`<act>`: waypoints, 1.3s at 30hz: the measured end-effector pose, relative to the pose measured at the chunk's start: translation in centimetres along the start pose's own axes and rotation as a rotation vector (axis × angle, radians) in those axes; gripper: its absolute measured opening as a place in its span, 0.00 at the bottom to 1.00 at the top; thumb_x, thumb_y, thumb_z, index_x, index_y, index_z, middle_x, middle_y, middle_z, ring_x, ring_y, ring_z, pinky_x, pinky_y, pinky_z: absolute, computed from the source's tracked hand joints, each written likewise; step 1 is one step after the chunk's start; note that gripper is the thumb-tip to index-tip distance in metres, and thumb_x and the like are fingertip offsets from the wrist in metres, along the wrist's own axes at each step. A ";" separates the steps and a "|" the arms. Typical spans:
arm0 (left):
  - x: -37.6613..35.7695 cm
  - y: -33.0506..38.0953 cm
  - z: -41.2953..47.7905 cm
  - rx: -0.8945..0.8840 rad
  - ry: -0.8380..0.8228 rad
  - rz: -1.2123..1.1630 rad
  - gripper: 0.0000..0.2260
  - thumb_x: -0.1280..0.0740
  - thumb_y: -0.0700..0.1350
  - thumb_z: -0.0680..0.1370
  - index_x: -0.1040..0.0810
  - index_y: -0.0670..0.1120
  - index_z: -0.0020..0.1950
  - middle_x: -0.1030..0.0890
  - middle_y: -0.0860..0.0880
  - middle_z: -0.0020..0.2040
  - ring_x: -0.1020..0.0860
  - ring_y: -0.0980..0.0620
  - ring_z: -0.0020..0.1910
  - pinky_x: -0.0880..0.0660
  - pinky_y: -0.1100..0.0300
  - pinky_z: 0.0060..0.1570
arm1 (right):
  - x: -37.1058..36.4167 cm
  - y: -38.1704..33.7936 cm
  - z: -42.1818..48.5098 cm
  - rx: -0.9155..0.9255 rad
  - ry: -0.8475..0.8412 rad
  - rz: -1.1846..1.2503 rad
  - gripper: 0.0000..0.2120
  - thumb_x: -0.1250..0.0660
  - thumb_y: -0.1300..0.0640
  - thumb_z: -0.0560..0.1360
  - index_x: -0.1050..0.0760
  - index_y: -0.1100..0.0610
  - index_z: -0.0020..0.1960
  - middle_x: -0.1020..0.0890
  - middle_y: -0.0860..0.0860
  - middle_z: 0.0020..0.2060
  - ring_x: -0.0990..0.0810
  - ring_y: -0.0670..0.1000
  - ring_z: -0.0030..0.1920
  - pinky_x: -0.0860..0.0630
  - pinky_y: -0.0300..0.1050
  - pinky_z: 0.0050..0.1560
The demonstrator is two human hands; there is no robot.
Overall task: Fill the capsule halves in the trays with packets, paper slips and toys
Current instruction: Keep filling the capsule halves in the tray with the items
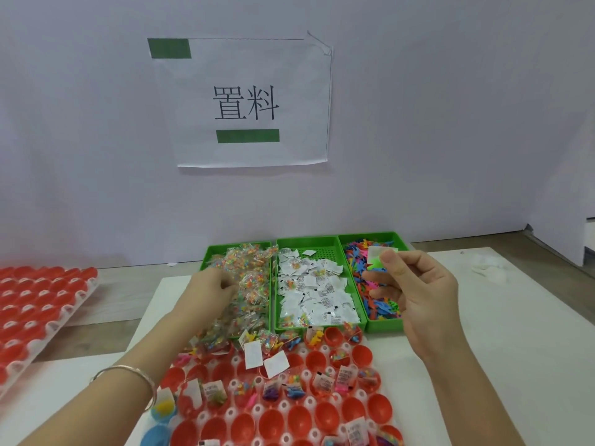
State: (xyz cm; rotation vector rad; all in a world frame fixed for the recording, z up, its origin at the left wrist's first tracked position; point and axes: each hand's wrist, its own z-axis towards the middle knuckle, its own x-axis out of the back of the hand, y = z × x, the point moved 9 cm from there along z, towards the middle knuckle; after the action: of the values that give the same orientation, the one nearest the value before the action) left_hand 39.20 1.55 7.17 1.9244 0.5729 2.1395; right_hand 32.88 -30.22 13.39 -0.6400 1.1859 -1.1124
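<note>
Three green bins sit at 12 o'clock of the working tray (285,405): packets bin (212,252) at 11, slips bin (309,241) dead ahead, toy bin (386,326) at 1. Right hand (415,294) is raised over the toy bin, thumb and forefinger pinching a paper slip (378,252) with a green toy (375,264) tucked just below it; the other fingers are loosely curled. Left hand (212,284) is down in the packets (254,278), fingers curled into the heap; whether they have closed on one I cannot tell. Judged step: gathering one set of contents before dropping it into a cup. Far rows of the tray hold mixed contents; several red capsule halves (328,413) toward 6 o'clock look bare, so the job reads as partly done. Next move calls for bringing both hands back toward 6 and releasing into one empty half only. In the way: two loose slips (252,354) lying across cups near the tray's far edge, and packets spilling over the bin's near rim. A second tray (77,297) of red halves waits at 9 o'clock.
</note>
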 end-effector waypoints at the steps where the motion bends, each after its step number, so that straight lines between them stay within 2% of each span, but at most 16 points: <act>1: 0.6 -0.2 -0.1 0.012 0.038 -0.042 0.08 0.34 0.43 0.79 0.16 0.42 0.48 0.18 0.49 0.41 0.22 0.53 0.40 0.26 0.58 0.43 | -0.2 0.2 0.0 -0.009 -0.006 0.003 0.21 0.19 0.38 0.55 0.16 0.52 0.39 0.15 0.55 0.37 0.15 0.54 0.35 0.21 0.40 0.30; 5: 1.9 -0.7 -0.8 0.069 0.126 -0.396 0.09 0.35 0.37 0.80 0.18 0.43 0.56 0.17 0.47 0.51 0.19 0.49 0.49 0.21 0.53 0.48 | -1.0 1.0 -0.4 -0.032 -0.051 -0.018 0.19 0.21 0.39 0.59 0.15 0.52 0.42 0.15 0.54 0.36 0.16 0.52 0.36 0.20 0.40 0.33; 7: 2.2 -0.5 -1.1 0.094 0.159 -0.595 0.11 0.36 0.35 0.79 0.19 0.44 0.58 0.17 0.46 0.54 0.19 0.50 0.49 0.20 0.52 0.50 | -1.7 1.4 -0.7 -0.049 -0.077 -0.036 0.15 0.23 0.43 0.63 0.15 0.52 0.43 0.15 0.54 0.38 0.16 0.52 0.36 0.20 0.40 0.33; 9: 2.3 -0.1 -1.3 0.113 0.186 -0.720 0.12 0.37 0.33 0.79 0.20 0.44 0.59 0.17 0.45 0.54 0.18 0.52 0.47 0.20 0.54 0.49 | -2.2 1.9 -1.0 -0.075 -0.090 -0.057 0.11 0.25 0.47 0.64 0.15 0.53 0.42 0.14 0.55 0.40 0.16 0.52 0.35 0.21 0.40 0.32; 12: 2.8 0.6 -1.9 0.125 0.251 -0.825 0.12 0.36 0.33 0.78 0.20 0.46 0.57 0.17 0.47 0.53 0.18 0.52 0.49 0.22 0.59 0.48 | -2.9 2.6 -1.5 -0.116 -0.112 -0.087 0.11 0.26 0.48 0.64 0.16 0.54 0.42 0.15 0.57 0.39 0.17 0.53 0.35 0.21 0.41 0.32; 14: 3.0 1.5 -2.6 0.127 0.267 -0.971 0.12 0.34 0.32 0.78 0.20 0.47 0.55 0.16 0.50 0.51 0.17 0.55 0.48 0.22 0.63 0.44 | -3.4 2.8 -1.7 -0.138 -0.141 -0.101 0.12 0.25 0.48 0.63 0.16 0.54 0.41 0.16 0.57 0.37 0.17 0.53 0.35 0.21 0.40 0.31; 17: 2.9 4.7 -4.7 0.090 0.217 -1.247 0.12 0.34 0.30 0.77 0.19 0.46 0.52 0.15 0.52 0.45 0.16 0.58 0.44 0.21 0.68 0.39 | -4.6 3.5 -2.2 -0.198 -0.198 -0.105 0.12 0.25 0.47 0.61 0.16 0.53 0.39 0.17 0.53 0.34 0.18 0.50 0.34 0.23 0.40 0.29; 21: 2.4 10.5 -8.0 -0.070 0.106 -1.407 0.13 0.34 0.30 0.75 0.18 0.47 0.50 0.14 0.49 0.46 0.16 0.54 0.49 0.20 0.65 0.44 | -6.3 4.4 -3.4 -0.262 -0.280 -0.076 0.11 0.25 0.46 0.61 0.16 0.53 0.38 0.19 0.49 0.32 0.20 0.47 0.32 0.26 0.40 0.26; 24: 1.3 13.3 -9.5 -0.108 -0.022 -1.558 0.13 0.35 0.29 0.76 0.18 0.45 0.51 0.14 0.47 0.49 0.17 0.51 0.52 0.20 0.63 0.48 | -6.0 4.3 -3.5 -0.241 -0.208 -0.049 0.12 0.24 0.46 0.60 0.16 0.54 0.37 0.19 0.52 0.31 0.21 0.49 0.32 0.26 0.40 0.25; 30: 1.2 13.6 -9.9 -0.091 -0.023 -1.627 0.12 0.35 0.29 0.76 0.18 0.44 0.50 0.14 0.46 0.48 0.17 0.50 0.52 0.19 0.61 0.47 | -5.0 4.1 -3.2 -0.182 -0.098 0.010 0.12 0.25 0.47 0.62 0.18 0.55 0.37 0.21 0.53 0.28 0.21 0.50 0.29 0.25 0.40 0.27; 32: 1.0 13.5 -10.1 -0.091 -0.047 -1.641 0.12 0.36 0.30 0.76 0.18 0.44 0.51 0.14 0.46 0.49 0.17 0.50 0.53 0.19 0.61 0.47 | -5.0 4.2 -3.3 -0.193 -0.088 0.024 0.18 0.25 0.47 0.62 0.20 0.59 0.44 0.20 0.54 0.30 0.20 0.51 0.30 0.25 0.41 0.25; 34: 0.9 13.5 -10.3 -0.096 -0.075 -1.661 0.11 0.36 0.30 0.77 0.19 0.43 0.52 0.15 0.45 0.50 0.17 0.49 0.52 0.20 0.62 0.45 | -5.0 4.6 -3.4 -0.221 -0.091 0.013 0.24 0.25 0.47 0.63 0.23 0.59 0.54 0.17 0.55 0.35 0.18 0.52 0.34 0.23 0.44 0.25; 36: 0.8 13.0 -10.5 -0.076 -0.057 -1.654 0.12 0.37 0.29 0.77 0.19 0.43 0.53 0.14 0.46 0.49 0.17 0.50 0.52 0.20 0.62 0.45 | -5.4 4.8 -3.6 -0.244 -0.128 -0.036 0.21 0.26 0.48 0.66 0.22 0.57 0.55 0.16 0.57 0.40 0.16 0.55 0.37 0.20 0.47 0.28; 39: 1.2 12.3 -11.3 -0.108 0.025 -1.547 0.14 0.37 0.29 0.78 0.20 0.45 0.53 0.14 0.49 0.48 0.17 0.53 0.53 0.21 0.63 0.48 | -5.8 4.8 -3.9 -0.214 -0.148 -0.082 0.12 0.28 0.51 0.68 0.19 0.57 0.47 0.16 0.55 0.37 0.16 0.55 0.35 0.21 0.43 0.28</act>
State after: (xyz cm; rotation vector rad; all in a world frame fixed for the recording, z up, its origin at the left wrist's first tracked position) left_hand 29.18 -10.72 12.58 0.7319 1.2928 1.0676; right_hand 30.93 -22.59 10.32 -0.9265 1.1678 -0.9952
